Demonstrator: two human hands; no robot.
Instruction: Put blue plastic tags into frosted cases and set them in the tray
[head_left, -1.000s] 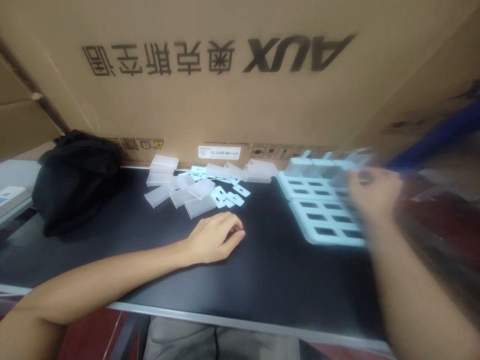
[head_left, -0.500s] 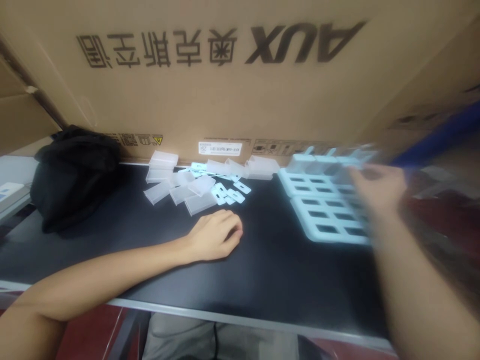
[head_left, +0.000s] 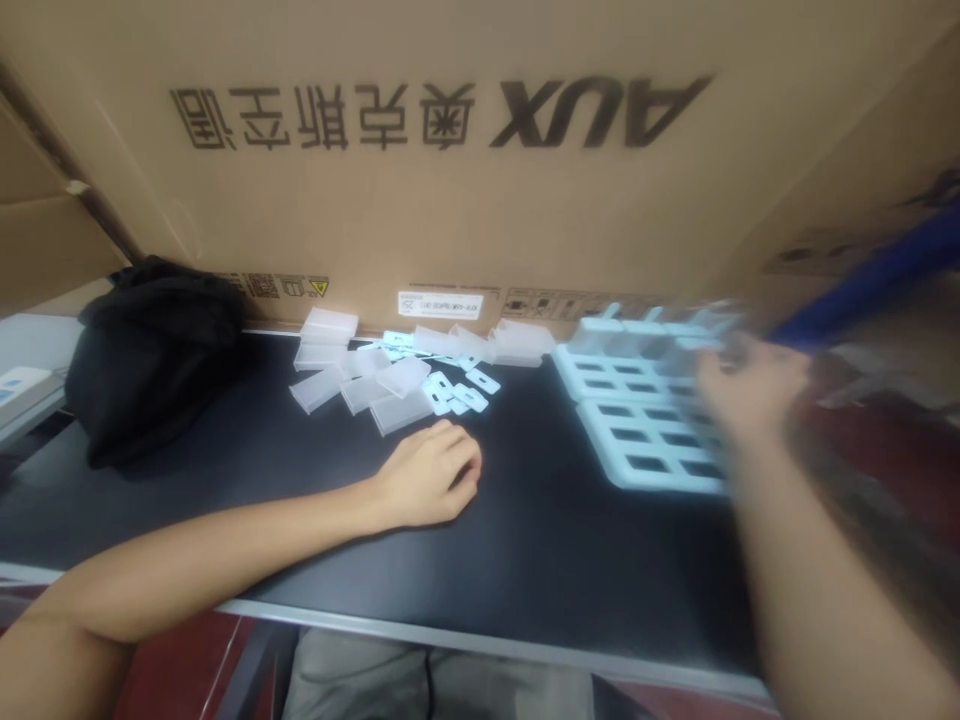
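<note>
Rested the left hand on the black tabletop, with the fingers loosely curled and a small gap by the thumb, probably just to prop the arm. Saw nothing held in it, but could not see into the palm.

Held the right hand over the far right part of the light-blue slotted trays, with the thumb and fingers bent, perhaps to handle something beside the upright light-blue holders at the back. Could not tell, through the blur, a grip from a touch, nor make out any piece between the fingertips. Lost the trays' right edge behind the forearm.

Had the trays on the right of the tabletop, likely for easy reach by the right hand. Had the translucent sleeves and pale-blue slotted tags heaped beyond the left hand, overlapping too much to count. Had the cardboard carton standing upside down behind, seemingly as a screen, with small print too fine to read. Could not identify the contents, if any, of the black cloth bundle at the left.
</note>
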